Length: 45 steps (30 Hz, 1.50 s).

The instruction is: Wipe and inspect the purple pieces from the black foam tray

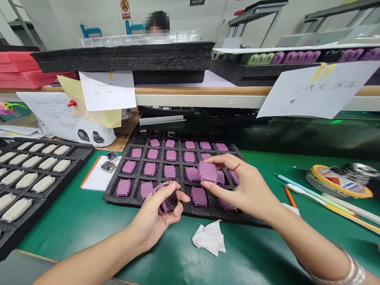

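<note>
My left hand (162,208) is closed around a purple smartwatch case (169,201) whose dark glossy face shows between the fingers. Between thumb and forefinger, my right hand (241,182) pinches another purple smartwatch case (207,172) by its edges, plain side showing. Both hands are over the front part of a black foam tray (176,207), where rows of purple cases (149,169) sit in square pockets. The right hand and its case hide some pockets behind them. A crumpled white cloth (208,238) lies on the green table (96,229) in front of the tray.
At left is a foam tray with off-white cases (26,180). Two small watch pieces (108,166) rest on white paper beside the purple tray. Pens (316,196) and a tape roll (342,181) lie at right. A shelf edge (194,96) with hanging papers crosses behind; a person sits beyond.
</note>
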Tool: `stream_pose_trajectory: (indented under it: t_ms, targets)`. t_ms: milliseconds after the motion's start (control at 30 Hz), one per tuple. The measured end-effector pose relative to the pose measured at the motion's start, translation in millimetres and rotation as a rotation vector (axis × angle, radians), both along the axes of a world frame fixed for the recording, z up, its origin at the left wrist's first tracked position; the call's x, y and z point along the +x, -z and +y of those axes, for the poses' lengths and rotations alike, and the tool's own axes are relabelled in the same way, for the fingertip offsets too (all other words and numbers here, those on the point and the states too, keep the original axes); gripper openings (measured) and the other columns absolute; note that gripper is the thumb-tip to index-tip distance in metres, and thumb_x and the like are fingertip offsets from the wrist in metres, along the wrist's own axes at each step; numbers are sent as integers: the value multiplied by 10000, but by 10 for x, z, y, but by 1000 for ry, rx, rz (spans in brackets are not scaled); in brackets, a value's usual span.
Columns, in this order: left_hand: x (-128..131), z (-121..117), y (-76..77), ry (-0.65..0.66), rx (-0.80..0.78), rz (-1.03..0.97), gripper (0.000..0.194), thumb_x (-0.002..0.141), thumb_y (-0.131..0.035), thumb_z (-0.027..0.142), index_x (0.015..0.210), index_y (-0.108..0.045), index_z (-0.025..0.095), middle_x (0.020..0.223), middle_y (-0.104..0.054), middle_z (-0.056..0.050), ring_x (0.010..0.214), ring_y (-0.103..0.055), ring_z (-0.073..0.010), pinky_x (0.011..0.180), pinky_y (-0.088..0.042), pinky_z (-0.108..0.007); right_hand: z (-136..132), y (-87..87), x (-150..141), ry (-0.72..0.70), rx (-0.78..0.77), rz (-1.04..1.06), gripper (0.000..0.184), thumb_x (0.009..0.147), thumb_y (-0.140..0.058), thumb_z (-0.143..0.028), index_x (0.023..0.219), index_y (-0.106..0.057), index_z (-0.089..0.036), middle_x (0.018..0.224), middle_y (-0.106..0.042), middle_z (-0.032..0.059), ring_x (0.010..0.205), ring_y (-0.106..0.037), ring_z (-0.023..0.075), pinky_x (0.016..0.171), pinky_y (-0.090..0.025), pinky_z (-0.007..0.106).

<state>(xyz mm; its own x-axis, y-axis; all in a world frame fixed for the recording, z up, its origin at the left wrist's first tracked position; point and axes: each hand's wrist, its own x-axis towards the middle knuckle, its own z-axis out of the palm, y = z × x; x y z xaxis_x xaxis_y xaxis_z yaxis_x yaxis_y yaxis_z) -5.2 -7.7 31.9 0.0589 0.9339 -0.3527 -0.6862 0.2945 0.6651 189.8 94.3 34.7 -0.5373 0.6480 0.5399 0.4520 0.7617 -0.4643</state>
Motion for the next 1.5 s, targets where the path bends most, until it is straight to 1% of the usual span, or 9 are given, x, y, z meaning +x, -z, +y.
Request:
stream_pose_trajectory:
  t_ms: [200,433,533,633,767,1000,1233,1333,1500]
  targets:
    - [-14,-36,5,80,63,162,416,856,-660,566,844,-613,153,693,-689,-41,417,-398,-37,458,-223,-197,191,372,142,-2,-94,-183,320,864,-698,-353,1124,-624,-183,1078,-700,118,1021,-661,290,892,-550,494]
    - [-11,-16,-8,111,76,-53,466,854,-664,559,904,-714,98,764,-658,-71,445,-424,-44,464,-232,-209,222,155,215,-46,-119,-274,412,829,-737,-414,1181,-646,-220,1179,-689,130,1105,-657,330,966,-519,576]
    - [-12,-12,9,136,68,-120,450,819,-718,540,925,-723,103,764,-660,-67,426,-415,-36,441,-220,-198,14,-90,100,-63,-79,-136,455,868,-717,-434,1258,-587,-239,1202,-676,120,1114,-658,306,940,-551,515]
    - [-2,-16,46,161,67,-150,504,765,-759,587,844,-709,92,688,-631,-47,415,-402,-29,422,-223,-180,-273,-291,-86,-264,12,-28,403,797,-816,-380,1122,-615,-251,1146,-673,89,1068,-663,259,901,-574,405]
    - [18,-14,76,177,49,-152,557,710,-787,634,732,-653,95,644,-607,-27,406,-385,-9,405,-217,-146,-486,-314,-273,-374,30,18,164,842,-759,-215,940,-628,-228,1109,-664,76,985,-673,206,844,-582,337]
    - [18,-20,86,192,111,-174,501,795,-736,600,752,-654,107,577,-549,8,420,-359,-17,415,-244,-140,-465,-202,-348,-304,22,254,97,881,-662,-129,860,-666,-224,969,-716,57,887,-700,193,799,-596,348]
    - [3,-33,79,209,99,-133,551,783,-733,625,961,-763,104,781,-691,-96,444,-425,-24,443,-250,-172,-404,-220,-226,-80,-265,754,90,953,-637,-200,884,-680,-239,930,-760,17,748,-757,147,748,-653,279]
    - [3,-26,88,225,113,-129,557,794,-717,634,975,-776,110,793,-693,-95,450,-447,-24,456,-261,-172,-402,-179,-154,-94,-182,720,236,888,-694,-111,1067,-689,-264,1089,-754,22,1046,-739,185,946,-627,316]
    - [6,-31,78,222,131,-130,526,773,-742,625,954,-780,133,794,-692,-87,469,-469,-38,460,-275,-172,-428,-182,-54,-210,170,394,380,810,-727,0,1070,-725,-278,974,-793,8,904,-766,184,843,-655,295]
